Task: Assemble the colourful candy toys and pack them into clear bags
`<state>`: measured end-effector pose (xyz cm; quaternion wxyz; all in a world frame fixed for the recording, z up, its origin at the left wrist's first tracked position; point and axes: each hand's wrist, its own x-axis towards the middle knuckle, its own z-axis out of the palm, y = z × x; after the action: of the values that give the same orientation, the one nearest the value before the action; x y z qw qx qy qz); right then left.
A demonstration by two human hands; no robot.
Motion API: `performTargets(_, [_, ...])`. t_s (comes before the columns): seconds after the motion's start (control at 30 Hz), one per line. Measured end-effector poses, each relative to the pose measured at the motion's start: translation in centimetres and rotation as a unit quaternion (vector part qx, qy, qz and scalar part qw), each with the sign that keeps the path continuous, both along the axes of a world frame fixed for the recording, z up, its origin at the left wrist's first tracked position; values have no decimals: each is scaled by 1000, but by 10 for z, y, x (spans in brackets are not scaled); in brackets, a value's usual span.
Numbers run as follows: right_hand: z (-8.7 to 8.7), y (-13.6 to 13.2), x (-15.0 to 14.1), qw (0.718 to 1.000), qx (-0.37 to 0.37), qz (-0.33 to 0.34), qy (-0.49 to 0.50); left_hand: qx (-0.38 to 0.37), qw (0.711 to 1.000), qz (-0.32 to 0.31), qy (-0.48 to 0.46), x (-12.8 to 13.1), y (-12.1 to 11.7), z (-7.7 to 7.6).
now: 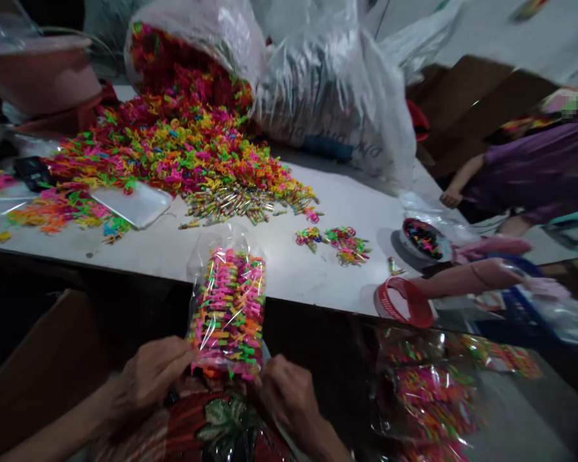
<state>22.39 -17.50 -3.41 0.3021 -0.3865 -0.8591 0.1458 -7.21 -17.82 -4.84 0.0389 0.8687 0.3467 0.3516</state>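
I hold a clear plastic bag (228, 301) packed with small neon plastic pieces upright over my lap. My left hand (149, 378) pinches its lower left edge. At the bag's lower right corner my right hand (289, 398) is closed on the plastic. The bag's open top stands just over the near edge of the white table (279, 256). Beyond it lies a big heap of loose neon pieces (173, 147) and a row of small sticks (231, 205).
Large clear sacks (327, 90) stand at the table's back. A red basket (404, 301) and a small bowl of pieces (421, 239) sit at the right. Filled bags (428, 398) lie at lower right. Another person in purple (534, 173) is at far right. A white tray (135, 204) lies left.
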Motion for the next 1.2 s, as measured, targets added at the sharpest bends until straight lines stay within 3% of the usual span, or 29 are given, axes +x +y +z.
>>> performTargets(0.07, [33, 35, 2, 998, 30, -47, 24, 73, 996, 31, -41, 11, 38, 31])
performTargets(0.13, [74, 79, 5, 992, 87, -89, 29, 137, 987, 82, -12, 23, 83, 74])
performTargets(0.23, [134, 154, 11, 969, 173, -175, 29, 118, 978, 166, 48, 42, 155, 141])
performTargets(0.3, [164, 206, 13, 956, 197, -219, -1, 82, 969, 216, 86, 55, 200, 178])
performTargets(0.4, [195, 273, 13, 943, 190, -268, -44, 24, 957, 253, 136, 77, 260, 217])
performTargets(0.5, [211, 305, 19, 928, 192, -315, -58, 0, 955, 252, 158, 98, 294, 235])
performTargets(0.57, [208, 303, 32, 919, 208, -331, -45, 21, 958, 237, 161, 109, 300, 231])
performTargets(0.63, [188, 285, 50, 918, 219, -329, -26, 64, 961, 213, 166, 117, 296, 212])
performTargets(0.77, [110, 224, 77, 932, 154, -328, -19, 104, 968, 118, 194, 127, 270, 146])
performTargets(0.87, [51, 173, 76, 941, 27, -338, -14, 117, 976, 53, 174, 130, 246, 95])
performTargets(0.93, [25, 147, 75, 939, -85, -332, -24, 157, 979, 24, 124, 127, 233, 67])
performTargets(1.03, [12, 127, 97, 892, -218, -391, -66, 190, 981, -10, 41, 119, 219, 37])
performTargets(1.2, [30, 136, 198, 760, -233, -592, -130, 127, 992, -17, -15, 110, 197, 22])
